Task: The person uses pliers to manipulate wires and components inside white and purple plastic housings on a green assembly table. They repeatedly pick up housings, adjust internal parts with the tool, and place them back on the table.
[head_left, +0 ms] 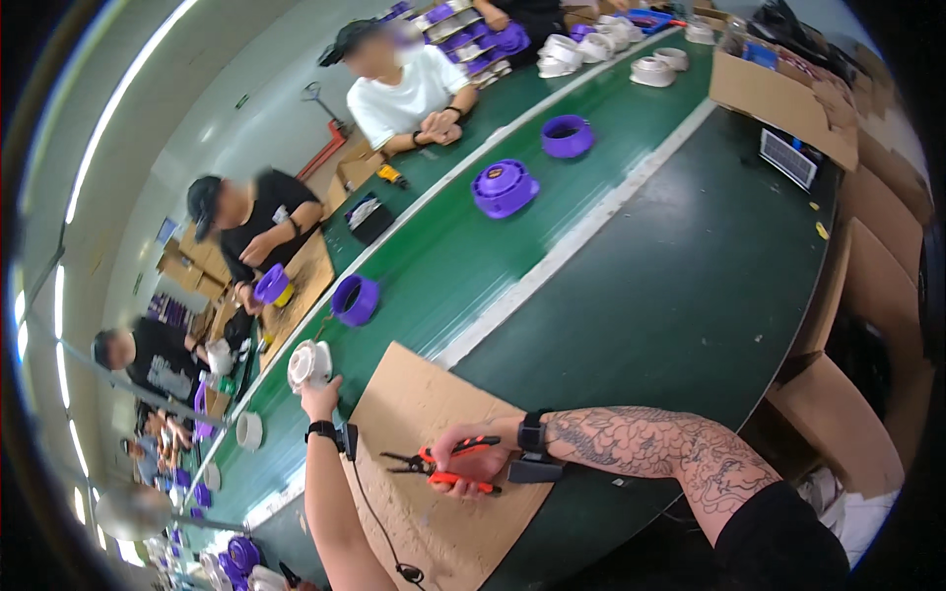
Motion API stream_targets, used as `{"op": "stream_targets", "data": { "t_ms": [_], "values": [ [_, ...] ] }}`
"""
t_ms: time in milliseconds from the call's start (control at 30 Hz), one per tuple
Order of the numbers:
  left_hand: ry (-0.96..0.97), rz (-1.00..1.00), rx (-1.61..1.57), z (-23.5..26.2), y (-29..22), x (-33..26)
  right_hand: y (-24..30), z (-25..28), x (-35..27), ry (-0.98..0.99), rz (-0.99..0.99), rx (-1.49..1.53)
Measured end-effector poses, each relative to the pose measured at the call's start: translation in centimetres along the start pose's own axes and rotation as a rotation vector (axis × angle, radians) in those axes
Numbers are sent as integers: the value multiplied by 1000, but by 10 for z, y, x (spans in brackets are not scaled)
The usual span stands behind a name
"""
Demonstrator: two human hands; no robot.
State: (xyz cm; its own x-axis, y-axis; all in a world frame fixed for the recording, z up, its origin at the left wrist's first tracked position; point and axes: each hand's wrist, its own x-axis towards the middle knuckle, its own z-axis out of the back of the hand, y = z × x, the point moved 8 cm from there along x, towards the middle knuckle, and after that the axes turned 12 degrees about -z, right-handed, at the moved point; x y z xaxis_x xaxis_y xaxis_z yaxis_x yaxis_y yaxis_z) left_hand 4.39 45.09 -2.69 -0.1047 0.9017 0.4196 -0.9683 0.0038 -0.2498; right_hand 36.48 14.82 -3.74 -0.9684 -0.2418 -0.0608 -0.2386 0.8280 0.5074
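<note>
My right hand [471, 461] is closed around a pair of wire strippers [402, 462] with red-orange and black handles. The tool's dark jaws point left and stand slightly apart, above a brown cardboard sheet [424, 399]. Stretched out to the green conveyor belt, my left hand [321, 396] grips the near edge of a white round plastic housing [307, 364]. Some of its fingers are hidden behind the housing. A purple plastic ring [355, 300] stands just beyond the housing on the belt.
Further along the belt [434, 251] are a purple housing [505, 189] and another purple ring [567, 136]. Several people work across it; one holds a purple part [271, 284]. A cardboard box [778, 103] and a small solar panel [787, 158] sit at the far right.
</note>
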Motion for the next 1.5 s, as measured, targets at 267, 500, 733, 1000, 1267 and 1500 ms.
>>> {"op": "stream_targets", "data": {
  "t_ms": [267,500,733,1000,1267,1500],
  "values": [
    [8,-578,-73,12,-225,-5,77,76,-58,-490,1032,306],
    [209,-979,-395,-61,-440,-11,80,86,-58,-601,1115,213],
    [281,-989,-438,-146,-486,33,72,59,-83,-796,1130,132],
    [247,-932,-493,-138,-447,51,72,57,-74,-743,1076,117],
    [536,-333,-1350,-41,-315,4,77,67,-55,-620,1127,233],
    [138,84,-1230,83,-163,-132,72,26,-71,-659,1087,58]
  ]
}}
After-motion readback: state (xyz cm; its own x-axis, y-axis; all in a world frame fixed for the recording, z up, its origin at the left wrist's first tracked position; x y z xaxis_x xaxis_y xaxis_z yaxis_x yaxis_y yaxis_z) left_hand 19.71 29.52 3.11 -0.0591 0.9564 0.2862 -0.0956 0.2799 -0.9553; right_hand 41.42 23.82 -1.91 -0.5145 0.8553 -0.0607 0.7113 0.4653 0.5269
